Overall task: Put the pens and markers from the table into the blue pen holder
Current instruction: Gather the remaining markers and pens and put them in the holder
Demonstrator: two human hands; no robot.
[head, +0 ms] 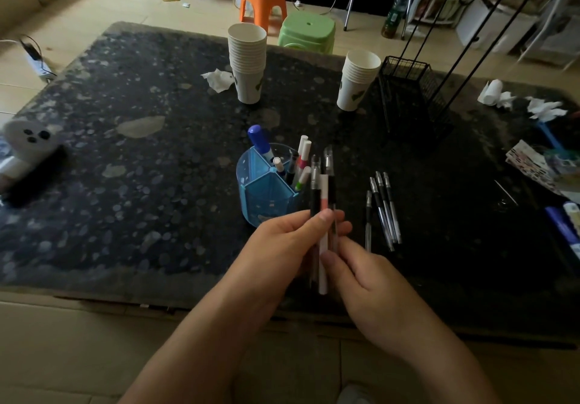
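Near the centre of the head view, both hands meet over the near part of the dark speckled table. Left hand: fingers curled around a bundle of pens, gripped at mid-length, with the thumb pressed across the front. The bundle stands roughly upright, caps pointing away from the viewer, and contains black-barrelled pens and one white-and-pink marker. Right hand: fingertips closed on the lower ends of the same bundle. Blue pen holder: just left of and behind the bundle, on the table, divided into compartments; its far compartments hold a large blue-capped marker and several white-capped markers, all leaning to the right. Loose pens: four clear-barrelled pens with dark caps lying on the table just right of the hands, roughly parallel. Farther back stand two stacks of paper cups and, to their right, a black wire basket. Crumpled tissues lie at the far right edge.
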